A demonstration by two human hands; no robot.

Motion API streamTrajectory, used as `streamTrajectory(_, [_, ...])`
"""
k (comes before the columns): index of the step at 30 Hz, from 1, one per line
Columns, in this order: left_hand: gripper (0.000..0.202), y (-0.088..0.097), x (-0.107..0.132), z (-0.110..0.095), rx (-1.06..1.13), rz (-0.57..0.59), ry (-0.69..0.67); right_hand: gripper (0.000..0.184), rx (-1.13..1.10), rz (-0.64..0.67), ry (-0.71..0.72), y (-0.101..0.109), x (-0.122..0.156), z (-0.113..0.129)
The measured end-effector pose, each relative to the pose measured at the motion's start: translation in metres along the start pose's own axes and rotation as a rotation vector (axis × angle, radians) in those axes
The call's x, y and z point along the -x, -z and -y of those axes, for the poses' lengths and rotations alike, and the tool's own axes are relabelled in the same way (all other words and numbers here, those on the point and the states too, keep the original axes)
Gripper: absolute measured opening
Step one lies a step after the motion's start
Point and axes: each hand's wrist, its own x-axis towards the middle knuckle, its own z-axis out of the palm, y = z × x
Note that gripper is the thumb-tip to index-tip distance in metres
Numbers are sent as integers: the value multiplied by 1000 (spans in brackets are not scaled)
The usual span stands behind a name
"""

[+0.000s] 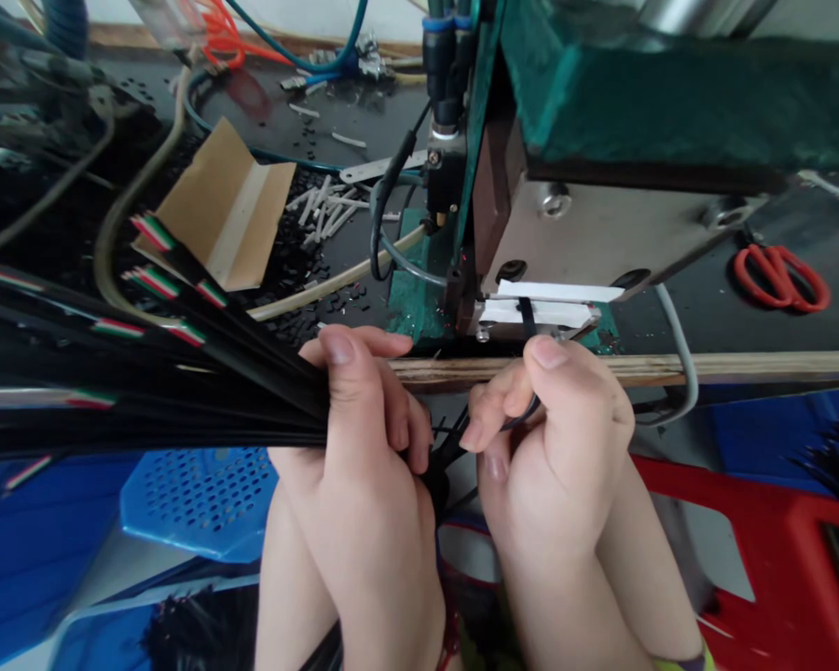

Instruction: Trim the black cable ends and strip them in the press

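My left hand [364, 438] is closed around a thick bundle of black straps [146, 391] with red-white-green striped bands, which fans out to the left. My right hand [552, 419] pinches one thin black strap [528, 317] between thumb and fingers. That strap runs up onto a white plate [552, 303] at the mouth of a green machine [643, 102]. Both hands sit just below the table's wooden edge [741, 365], nearly touching each other.
Red-handled scissors [779, 275] lie on the black table at right. A folded piece of cardboard [227, 210], loose white sticks [325, 210], hoses and cables lie behind. A blue perforated stool [196, 499] and a red stool [776, 550] stand below.
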Motion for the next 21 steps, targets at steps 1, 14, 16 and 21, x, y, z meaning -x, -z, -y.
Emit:
streamTrajectory(1, [38,0,0,0,5,1,0,44,-3,2,-1,0,0,0])
streamTrajectory(14, [37,1,2,3,17,11,-3,50,64,16,19,2,1,-5])
streamTrajectory(16, [37,3,1,3,33,22,3,48,23,18,17,3,1,-9])
streamTrajectory(21, [41,16,-8,8,113,85,-40,50,31,66,44,12,1,-18])
